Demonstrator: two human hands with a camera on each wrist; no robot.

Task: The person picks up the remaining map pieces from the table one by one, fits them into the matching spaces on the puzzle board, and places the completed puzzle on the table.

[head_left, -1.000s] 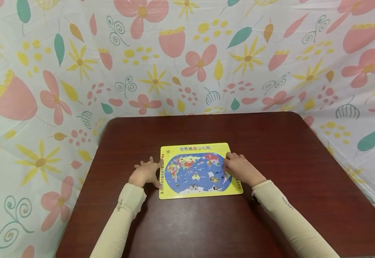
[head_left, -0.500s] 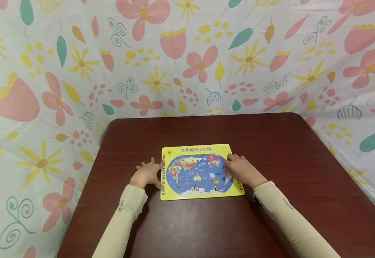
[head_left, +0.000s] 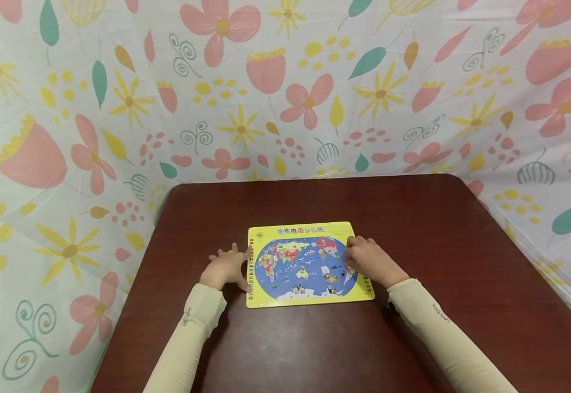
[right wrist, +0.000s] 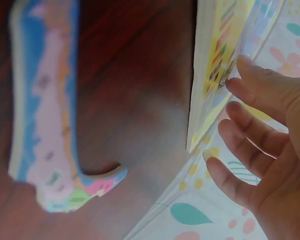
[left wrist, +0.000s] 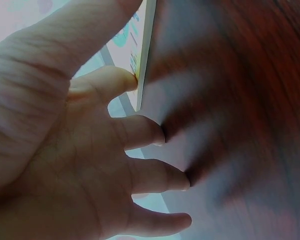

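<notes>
A yellow-bordered world map puzzle board (head_left: pixel 285 302) with a blue oval map lies on the table. At its left edge my left hand (head_left: pixel 222 268) steadies it, thumb and forefinger touching the border. The other left fingers (left wrist: pixel 155 175) spread out past the board's edge in the left wrist view. My right hand (head_left: pixel 373 261) reaches over the map's right side, fingers bent. In the right wrist view its thumb and forefinger tips (right wrist: pixel 236 86) come together at the board's face; I cannot tell whether they pinch a piece.
A long puzzle piece (right wrist: pixel 52 105) in blue, pink and orange, with a hooked end, lies on the table in the right wrist view. The dark red-brown table (head_left: pixel 285 204) meets a floral curtain (head_left: pixel 310 82) behind it and at the sides.
The head view has shifted slightly, so the whole scene sits a little lower and further right. Both hands keep their places against the board.
</notes>
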